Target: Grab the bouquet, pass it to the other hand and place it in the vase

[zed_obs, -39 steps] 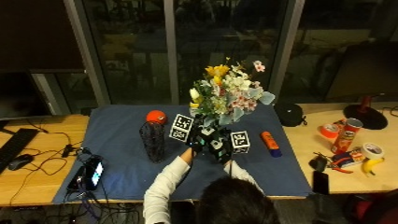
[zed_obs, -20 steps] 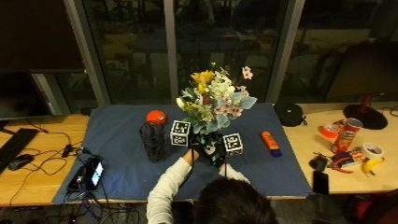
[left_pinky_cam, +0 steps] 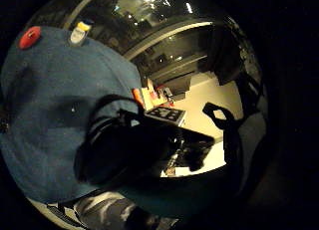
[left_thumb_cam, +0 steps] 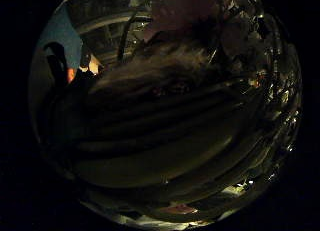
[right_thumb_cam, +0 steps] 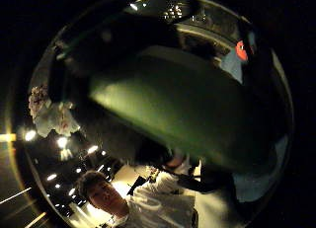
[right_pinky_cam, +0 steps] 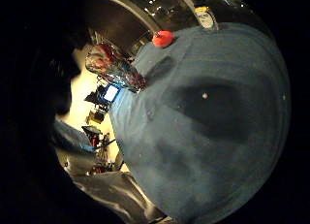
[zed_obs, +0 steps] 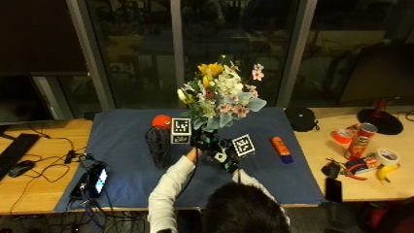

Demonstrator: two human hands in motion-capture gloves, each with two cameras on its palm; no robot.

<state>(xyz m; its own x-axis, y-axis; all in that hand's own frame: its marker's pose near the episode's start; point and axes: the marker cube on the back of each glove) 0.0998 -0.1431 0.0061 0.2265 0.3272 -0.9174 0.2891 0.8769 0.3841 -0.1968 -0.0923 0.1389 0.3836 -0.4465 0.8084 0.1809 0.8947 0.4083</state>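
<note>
1. Bouquet (zed_obs: 218, 94) of yellow, white and pink flowers upright above the blue cloth (zed_obs: 129, 145) on the bench (zed_obs: 39, 189), stems down between both hands, just beside the dark mesh vase (zed_obs: 158, 145).
2. Left hand (zed_obs: 196, 141) at the stems; fingers wrapped round them, judging by the left thumb side palm view filled with stems.
3. Right hand (zed_obs: 225, 156) against the stems lower down; cannot tell how far its fingers close.
4. Red ball (zed_obs: 161, 120) behind the vase; orange tube (zed_obs: 281, 148) lying to the right.
</note>
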